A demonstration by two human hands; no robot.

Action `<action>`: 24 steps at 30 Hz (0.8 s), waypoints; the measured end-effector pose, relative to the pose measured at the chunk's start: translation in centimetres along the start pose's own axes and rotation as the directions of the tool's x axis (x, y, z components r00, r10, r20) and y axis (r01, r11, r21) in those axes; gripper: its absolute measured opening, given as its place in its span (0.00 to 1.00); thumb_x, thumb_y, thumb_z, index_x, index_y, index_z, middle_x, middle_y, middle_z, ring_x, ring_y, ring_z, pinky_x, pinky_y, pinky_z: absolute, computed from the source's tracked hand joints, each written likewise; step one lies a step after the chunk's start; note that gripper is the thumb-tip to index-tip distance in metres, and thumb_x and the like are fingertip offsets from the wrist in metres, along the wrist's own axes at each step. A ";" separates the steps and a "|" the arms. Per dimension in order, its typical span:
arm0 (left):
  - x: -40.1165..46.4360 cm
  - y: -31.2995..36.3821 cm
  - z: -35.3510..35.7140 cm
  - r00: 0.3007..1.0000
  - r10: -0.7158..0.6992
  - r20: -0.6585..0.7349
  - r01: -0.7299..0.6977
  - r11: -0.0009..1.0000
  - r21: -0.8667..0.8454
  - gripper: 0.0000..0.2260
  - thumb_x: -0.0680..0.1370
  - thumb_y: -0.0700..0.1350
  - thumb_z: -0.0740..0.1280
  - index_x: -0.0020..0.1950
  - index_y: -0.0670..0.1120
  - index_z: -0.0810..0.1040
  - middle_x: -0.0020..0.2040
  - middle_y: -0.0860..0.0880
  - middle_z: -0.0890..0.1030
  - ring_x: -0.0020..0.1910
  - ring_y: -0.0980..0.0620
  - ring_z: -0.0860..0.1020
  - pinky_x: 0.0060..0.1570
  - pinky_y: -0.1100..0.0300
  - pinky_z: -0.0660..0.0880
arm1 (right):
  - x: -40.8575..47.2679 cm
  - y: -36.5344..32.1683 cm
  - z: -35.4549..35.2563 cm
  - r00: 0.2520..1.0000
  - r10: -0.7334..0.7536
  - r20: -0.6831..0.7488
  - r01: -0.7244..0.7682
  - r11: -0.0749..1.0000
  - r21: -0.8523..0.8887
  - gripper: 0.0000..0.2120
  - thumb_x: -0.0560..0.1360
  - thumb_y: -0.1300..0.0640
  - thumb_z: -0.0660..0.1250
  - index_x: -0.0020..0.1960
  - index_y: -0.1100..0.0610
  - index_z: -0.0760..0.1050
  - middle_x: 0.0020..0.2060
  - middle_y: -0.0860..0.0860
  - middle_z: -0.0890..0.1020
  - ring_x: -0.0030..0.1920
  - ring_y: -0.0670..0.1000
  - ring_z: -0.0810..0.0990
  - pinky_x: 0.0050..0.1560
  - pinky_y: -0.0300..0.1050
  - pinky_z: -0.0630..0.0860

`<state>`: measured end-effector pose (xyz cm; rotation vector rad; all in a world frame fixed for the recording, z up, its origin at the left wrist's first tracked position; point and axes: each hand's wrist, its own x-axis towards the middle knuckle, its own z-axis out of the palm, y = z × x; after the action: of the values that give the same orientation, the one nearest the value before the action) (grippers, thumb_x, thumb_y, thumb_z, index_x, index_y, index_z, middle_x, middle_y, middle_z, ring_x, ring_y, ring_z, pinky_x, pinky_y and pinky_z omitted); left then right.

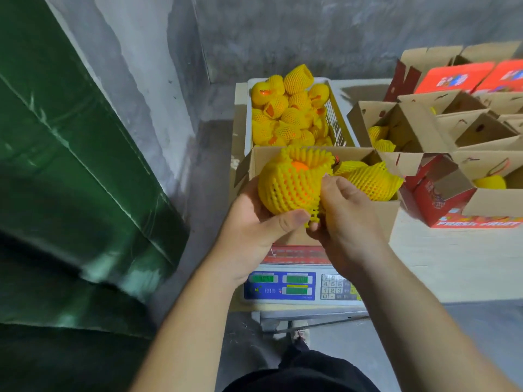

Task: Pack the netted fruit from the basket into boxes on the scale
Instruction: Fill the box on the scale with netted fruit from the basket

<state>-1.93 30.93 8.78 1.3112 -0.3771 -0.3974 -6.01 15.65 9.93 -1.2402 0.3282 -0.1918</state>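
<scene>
I cradle the netted fruit [291, 185] in my left hand [254, 222], thumb curled under it, while my right hand [339, 210] pinches the loose tail of its net at the bottom. The net's open mouth points up and away from me. The box [311, 154] on the scale [300, 287] sits directly beneath and beyond the fruit, already holding other netted fruit toward its right side; the basket [338, 123] lies behind it. My hands hide the box's near wall, and the scale's readouts are too blurred to read.
</scene>
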 end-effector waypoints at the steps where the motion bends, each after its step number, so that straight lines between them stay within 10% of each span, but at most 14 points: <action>1: 0.6 -0.2 0.2 1.000 0.005 -0.022 -0.005 1.000 -0.011 0.32 0.72 0.52 0.79 0.72 0.44 0.74 0.64 0.46 0.84 0.63 0.47 0.83 0.58 0.58 0.80 | 0.6 0.2 -0.2 0.998 -0.046 -0.050 0.044 0.998 -0.044 0.13 0.84 0.50 0.65 0.42 0.52 0.77 0.29 0.51 0.77 0.25 0.48 0.73 0.26 0.40 0.68; 4: 2.9 -0.3 1.0 0.999 0.012 -0.049 -0.009 0.998 0.060 0.37 0.70 0.65 0.76 0.74 0.49 0.74 0.67 0.51 0.83 0.67 0.51 0.80 0.66 0.55 0.77 | 2.5 0.1 -0.6 0.976 -0.171 -0.136 0.146 0.973 -0.177 0.04 0.83 0.58 0.65 0.50 0.51 0.73 0.37 0.50 0.80 0.33 0.50 0.77 0.29 0.43 0.72; 8: 7.0 -0.3 2.2 0.994 0.018 -0.103 -0.010 0.997 0.078 0.29 0.75 0.53 0.77 0.74 0.47 0.75 0.65 0.50 0.84 0.65 0.51 0.82 0.61 0.58 0.79 | 5.3 -1.4 -2.3 0.937 -0.309 0.164 0.348 0.782 -0.516 0.31 0.74 0.50 0.71 0.74 0.44 0.64 0.63 0.45 0.75 0.65 0.43 0.75 0.63 0.38 0.76; 11: 10.2 0.1 2.7 0.990 0.001 -0.141 0.019 0.990 0.139 0.26 0.76 0.39 0.76 0.73 0.46 0.76 0.62 0.49 0.86 0.62 0.50 0.84 0.59 0.55 0.81 | 8.4 -3.5 -3.4 0.910 -0.181 0.372 0.281 0.930 -0.235 0.36 0.74 0.52 0.74 0.77 0.40 0.62 0.64 0.42 0.81 0.65 0.45 0.80 0.62 0.41 0.79; 18: 15.7 1.2 3.0 0.966 0.082 -0.244 0.068 0.832 0.551 0.20 0.81 0.46 0.71 0.72 0.58 0.75 0.56 0.66 0.83 0.57 0.67 0.80 0.60 0.68 0.77 | 20.7 -8.2 -5.6 0.973 -0.072 0.217 0.137 0.944 -0.300 0.27 0.75 0.46 0.76 0.71 0.53 0.76 0.61 0.47 0.85 0.61 0.48 0.84 0.65 0.54 0.80; 21: 16.5 1.4 1.4 0.954 0.022 -0.299 0.199 0.699 0.687 0.20 0.82 0.56 0.67 0.73 0.68 0.68 0.61 0.78 0.69 0.62 0.69 0.72 0.60 0.65 0.73 | 24.8 -10.6 -7.1 0.973 -0.106 0.203 0.220 0.682 -0.697 0.48 0.73 0.41 0.76 0.83 0.52 0.54 0.72 0.39 0.71 0.70 0.35 0.71 0.70 0.36 0.70; 24: 15.3 0.7 -0.9 0.900 -0.065 -0.430 0.398 0.521 0.755 0.27 0.80 0.61 0.66 0.78 0.68 0.61 0.66 0.72 0.63 0.74 0.57 0.62 0.72 0.43 0.68 | 24.7 -10.6 -10.6 0.980 -0.159 0.120 0.174 0.389 -0.905 0.44 0.75 0.36 0.71 0.83 0.49 0.54 0.80 0.52 0.63 0.79 0.53 0.64 0.75 0.50 0.64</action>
<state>11.95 24.43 9.97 2.3764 -0.0451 -0.1808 13.86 -5.11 13.48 -2.4193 0.2930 -0.1743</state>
